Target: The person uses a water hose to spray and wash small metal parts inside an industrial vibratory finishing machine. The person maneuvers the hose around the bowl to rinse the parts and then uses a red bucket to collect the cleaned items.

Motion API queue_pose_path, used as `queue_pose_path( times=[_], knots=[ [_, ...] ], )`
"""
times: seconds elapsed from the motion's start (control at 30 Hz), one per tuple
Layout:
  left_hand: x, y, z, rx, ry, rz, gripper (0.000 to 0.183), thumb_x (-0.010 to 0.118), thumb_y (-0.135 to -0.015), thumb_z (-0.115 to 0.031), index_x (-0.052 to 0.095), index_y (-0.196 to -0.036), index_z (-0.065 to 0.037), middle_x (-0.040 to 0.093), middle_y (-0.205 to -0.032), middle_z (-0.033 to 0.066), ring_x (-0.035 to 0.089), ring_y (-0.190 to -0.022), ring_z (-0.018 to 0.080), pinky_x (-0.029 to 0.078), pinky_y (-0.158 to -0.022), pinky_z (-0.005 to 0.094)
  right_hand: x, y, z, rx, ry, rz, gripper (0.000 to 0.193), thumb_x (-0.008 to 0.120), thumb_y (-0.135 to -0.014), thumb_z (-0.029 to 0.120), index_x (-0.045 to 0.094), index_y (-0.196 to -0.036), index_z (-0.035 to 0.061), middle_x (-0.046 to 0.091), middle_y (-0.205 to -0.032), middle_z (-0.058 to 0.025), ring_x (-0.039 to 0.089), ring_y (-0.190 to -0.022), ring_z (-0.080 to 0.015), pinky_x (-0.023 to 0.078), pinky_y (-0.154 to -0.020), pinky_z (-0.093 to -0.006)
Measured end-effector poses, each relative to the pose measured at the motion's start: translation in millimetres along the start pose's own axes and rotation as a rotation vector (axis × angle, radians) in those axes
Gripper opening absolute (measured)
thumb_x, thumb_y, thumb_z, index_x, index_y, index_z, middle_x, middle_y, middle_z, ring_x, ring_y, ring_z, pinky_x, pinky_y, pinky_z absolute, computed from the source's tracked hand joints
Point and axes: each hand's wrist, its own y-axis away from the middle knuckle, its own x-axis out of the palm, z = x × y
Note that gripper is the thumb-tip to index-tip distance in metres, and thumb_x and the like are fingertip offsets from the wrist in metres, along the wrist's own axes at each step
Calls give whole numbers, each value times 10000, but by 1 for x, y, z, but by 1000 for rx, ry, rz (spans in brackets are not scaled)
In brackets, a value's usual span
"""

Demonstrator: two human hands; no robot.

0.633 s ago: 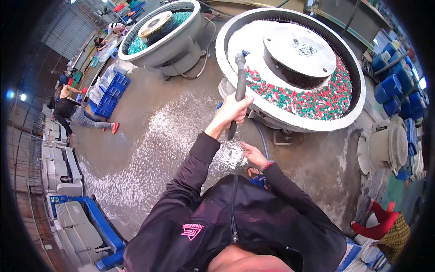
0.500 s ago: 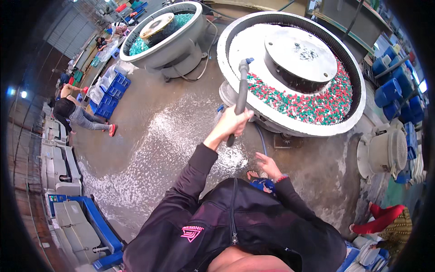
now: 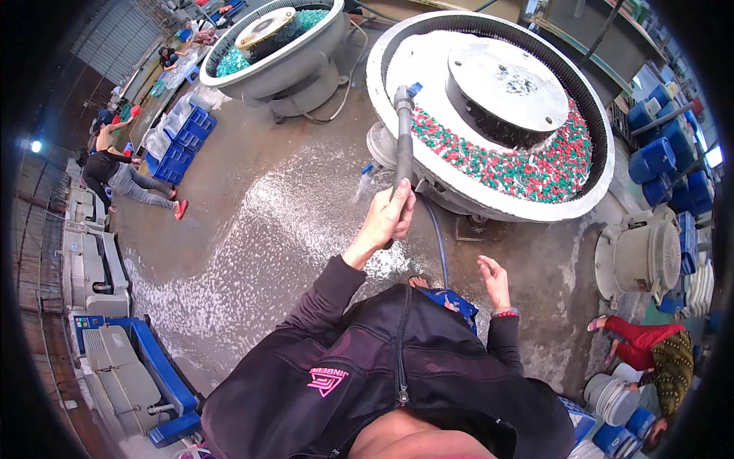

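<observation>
My left hand (image 3: pixel 388 214) is closed around the lower end of a grey pipe (image 3: pixel 404 149) with a blue valve handle at its top. The pipe stands nearly upright in view, its upper end over the near left rim of a large round tub (image 3: pixel 527 212). Inside the tub, small red, green and white pieces (image 3: pixel 497 167) lie around a raised round center cover (image 3: pixel 501 84), with white foam (image 3: pixel 417 61) on the left side. My right hand (image 3: pixel 495 281) hangs apart from the tub, empty, fingers loosely extended.
A second tub (image 3: pixel 336 46) with teal pieces stands at far left. Wet, foamy floor (image 3: pixel 267 229) spreads left. A blue hose (image 3: pixel 439 237) runs below the tub. Blue crates (image 3: pixel 183 141), blue barrels (image 3: pixel 654 161) and a grey drum-like machine (image 3: pixel 638 256) stand around. Co-workers bend at left and right.
My right hand has moved right, its fingers now pointing up. The left hand and pipe have shifted slightly left in view. The co-worker at right shows more fully, bent over.
</observation>
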Motion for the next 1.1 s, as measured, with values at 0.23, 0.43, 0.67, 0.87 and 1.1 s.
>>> queue_pose_path(
  times=[0.23,0.43,0.67,0.87,1.1],
  knots=[
    [0,13,13,-148,-42,2,418,414,-879,-447,386,-682,-80,309,-435,-25,252,-317,57,207,-305,224,19,3,8,-30,-7,79,315,500,-862,192,521,-1132,30,581,-1036,-66,535,-866,-114,432,-719,-242],
    [10,26,5,-109,-118,8,399,466,-861,-425,381,-653,-95,319,-432,-30,267,-331,47,223,-313,222,22,12,17,-55,37,111,317,490,-867,197,517,-1135,29,582,-1027,-70,545,-871,-124,446,-733,-253],
    [7,32,17,-54,-189,-30,391,545,-837,-365,383,-597,-102,317,-436,-51,273,-337,35,209,-318,213,47,12,91,-56,-228,57,340,454,-889,243,501,-1165,49,607,-908,-58,554,-797,-101,450,-665,-221],
    [26,44,31,-79,-260,14,358,613,-795,-338,438,-627,-74,398,-502,-49,358,-408,35,271,-361,233,69,-113,208,-16,-583,-45,886,464,-716,674,216,-1353,111,305,-1299,-237,328,-1183,-319,350,-862,-474],
    [31,76,51,-52,-259,-5,305,623,-778,-304,506,-718,-28,429,-542,-37,394,-497,56,332,-442,252,96,-153,227,292,-934,309,430,621,-716,230,419,-1023,7,455,-875,-188,546,-738,-425,473,-660,-605]
  ],
)
